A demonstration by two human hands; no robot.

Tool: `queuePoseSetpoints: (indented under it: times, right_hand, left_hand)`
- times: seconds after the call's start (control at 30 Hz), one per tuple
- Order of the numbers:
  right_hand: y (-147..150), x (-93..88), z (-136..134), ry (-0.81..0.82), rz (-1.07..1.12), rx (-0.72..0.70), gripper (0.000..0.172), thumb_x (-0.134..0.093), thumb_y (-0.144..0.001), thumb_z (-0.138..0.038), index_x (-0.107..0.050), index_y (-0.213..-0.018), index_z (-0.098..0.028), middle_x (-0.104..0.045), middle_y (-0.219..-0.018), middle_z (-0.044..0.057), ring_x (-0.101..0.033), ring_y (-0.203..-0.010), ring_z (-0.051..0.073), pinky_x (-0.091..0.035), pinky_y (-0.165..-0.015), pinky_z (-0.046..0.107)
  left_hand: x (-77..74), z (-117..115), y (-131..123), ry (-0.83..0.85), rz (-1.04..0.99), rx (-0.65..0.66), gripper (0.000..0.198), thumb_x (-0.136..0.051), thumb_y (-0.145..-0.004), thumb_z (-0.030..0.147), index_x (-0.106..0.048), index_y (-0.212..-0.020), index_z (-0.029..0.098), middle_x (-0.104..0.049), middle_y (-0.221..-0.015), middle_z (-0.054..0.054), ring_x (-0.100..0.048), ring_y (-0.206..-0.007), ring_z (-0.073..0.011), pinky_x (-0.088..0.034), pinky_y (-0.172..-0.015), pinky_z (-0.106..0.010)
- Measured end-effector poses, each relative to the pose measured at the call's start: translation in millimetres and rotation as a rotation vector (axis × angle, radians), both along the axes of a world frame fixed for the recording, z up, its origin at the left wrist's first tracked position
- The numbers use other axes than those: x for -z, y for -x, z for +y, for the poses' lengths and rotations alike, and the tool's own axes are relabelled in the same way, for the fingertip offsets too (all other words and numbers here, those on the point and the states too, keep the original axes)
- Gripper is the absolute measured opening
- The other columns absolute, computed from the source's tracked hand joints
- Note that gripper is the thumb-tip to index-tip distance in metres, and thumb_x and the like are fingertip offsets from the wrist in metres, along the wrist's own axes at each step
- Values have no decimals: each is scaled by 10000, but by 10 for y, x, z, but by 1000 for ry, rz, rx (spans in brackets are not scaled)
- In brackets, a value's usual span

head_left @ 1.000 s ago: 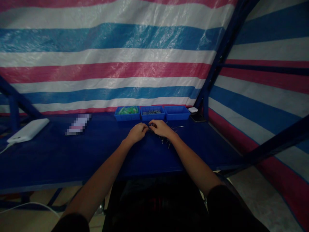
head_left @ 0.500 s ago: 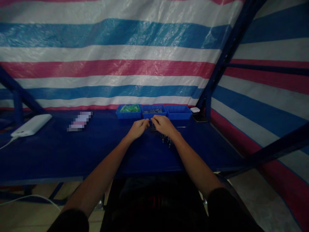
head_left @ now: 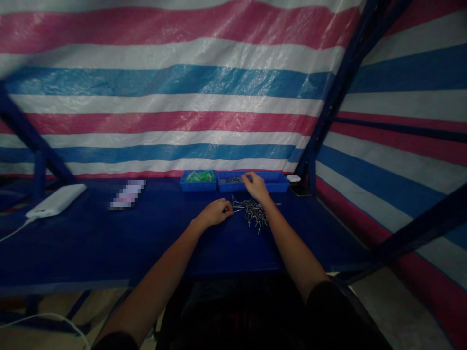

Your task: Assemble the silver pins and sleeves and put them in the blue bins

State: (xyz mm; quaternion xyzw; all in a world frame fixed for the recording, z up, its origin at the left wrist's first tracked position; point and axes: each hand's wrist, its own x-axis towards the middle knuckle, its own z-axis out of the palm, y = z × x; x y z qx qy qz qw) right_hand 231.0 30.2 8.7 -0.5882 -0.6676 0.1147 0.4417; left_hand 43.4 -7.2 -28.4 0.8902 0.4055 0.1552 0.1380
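My left hand (head_left: pixel 218 212) is closed low over the blue table, with a thin shiny metal pin (head_left: pixel 237 210) sticking out to the right from its fingertips. Close by on the right lies a loose pile of slim metal pins with thicker ends (head_left: pixel 256 214), partly covered by my right forearm. My right hand (head_left: pixel 255 185) is at the front edge of the middle blue bin (head_left: pixel 223 188), thumb and fingers pinched together. Whatever sits in that pinch is too small to make out. Small grey metal pieces (head_left: pixel 230 180) lie in the middle bin.
Left of it, a blue bin (head_left: pixel 189 186) holds green plastic (head_left: pixel 200 176); another blue bin (head_left: pixel 277 187) stands right. A white case (head_left: pixel 293 178) and a dark phone (head_left: pixel 301 189) lie beyond. Further left are a blurred-out flat object (head_left: pixel 127 194) and a white power bank (head_left: pixel 56 201).
My hands, together before, have parted. The left moved down beside the pin pile, and the right went to the middle bin. The camera view has tilted up slightly.
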Motion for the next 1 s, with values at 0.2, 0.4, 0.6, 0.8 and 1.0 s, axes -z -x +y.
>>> queuePoseSetpoints:
  times: [0.2,0.4,0.6,0.8,1.0]
  right_hand:
    - [80,207,-175,-73,-73,-147,262,-444,-807,-355,-629,-843,-173,-563,-585,-20,-489,-523,111,-343,-533,217]
    - [-101,63,-3,-152,-75,-43,241,-434,-801,-268,-646,-793,-153,-614,-661,13,-529,-591,127,-367,-581,226]
    - [-359,-250,319,-45,-238,-79,197,-485,-786,-238,-654,-839,-150,-660,-731,39,-571,-648,141,-397,-612,230]
    - [-231,-369,676,137,-627,-256,161,-543,-749,-193,-672,-845,-187,-676,-777,44,-587,-679,145,-376,-601,223]
    - [-42,-375,881,280,-879,-458,190,-537,-700,-149,-688,-778,-234,-681,-796,36,-596,-716,167,-336,-554,233]
  left_hand:
    - [19,-18,-51,-49,38,-44,135,-438,-825,218,-552,-792,153,-547,-831,-59,-541,-741,-170,-423,-698,-285]
    - [57,18,-5,-4,-275,-119,97,-410,-838,190,-494,-801,160,-542,-753,-26,-528,-721,-147,-421,-693,-271]
    - [76,7,81,94,-402,-111,127,-452,-798,141,-514,-907,161,-520,-714,6,-503,-635,-115,-423,-631,-248]
    - [30,-77,108,141,-314,-17,178,-424,-819,129,-545,-938,183,-521,-820,-18,-510,-760,-129,-428,-716,-262]
    - [-69,-140,134,266,-267,-27,176,-402,-845,136,-536,-942,196,-531,-890,-25,-518,-819,-132,-427,-749,-262]
